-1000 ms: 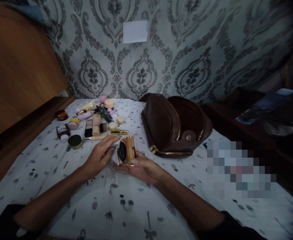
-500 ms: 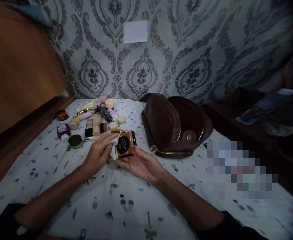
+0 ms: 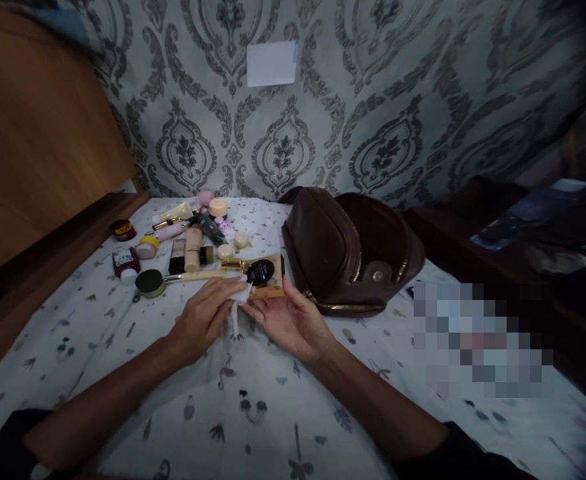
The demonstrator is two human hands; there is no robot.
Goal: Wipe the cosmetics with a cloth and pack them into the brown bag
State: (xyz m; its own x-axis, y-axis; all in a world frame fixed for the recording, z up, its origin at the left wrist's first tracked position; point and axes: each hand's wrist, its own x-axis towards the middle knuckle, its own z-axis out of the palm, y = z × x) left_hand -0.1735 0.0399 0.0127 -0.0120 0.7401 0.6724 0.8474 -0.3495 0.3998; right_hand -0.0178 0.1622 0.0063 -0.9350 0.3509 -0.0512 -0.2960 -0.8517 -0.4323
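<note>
1. Writing: the box (image 3: 277,265) bears a black disc (image 3: 260,272) with small pale lettering; it is too small to read, so no brand can be made out.
2. The bottle (image 3: 124,259) at the left has a pale printed label, and the beige tube (image 3: 193,248) seems to carry faint print; neither can be read.
3. Direction: the box's broad face, with the disc, is tilted up towards the wearer. Its lower edge runs nearly left to right, rising slightly to the right. The face looks close to square, so a long axis is hard to tell.
4. Looks: the face is dull gold around the round black disc; the near side is a brighter orange-gold.
5. Place: the box is in the right hand (image 3: 297,325), in front of the brown bag (image 3: 323,247) and to its left, just beside the gold tube (image 3: 231,265) in view.
6. Right hand: gripping the box, thumb at its right edge, fingers beneath.
7. Left hand (image 3: 205,313): fingers closed on a white cloth (image 3: 241,294) at the box's lower left corner.
</note>
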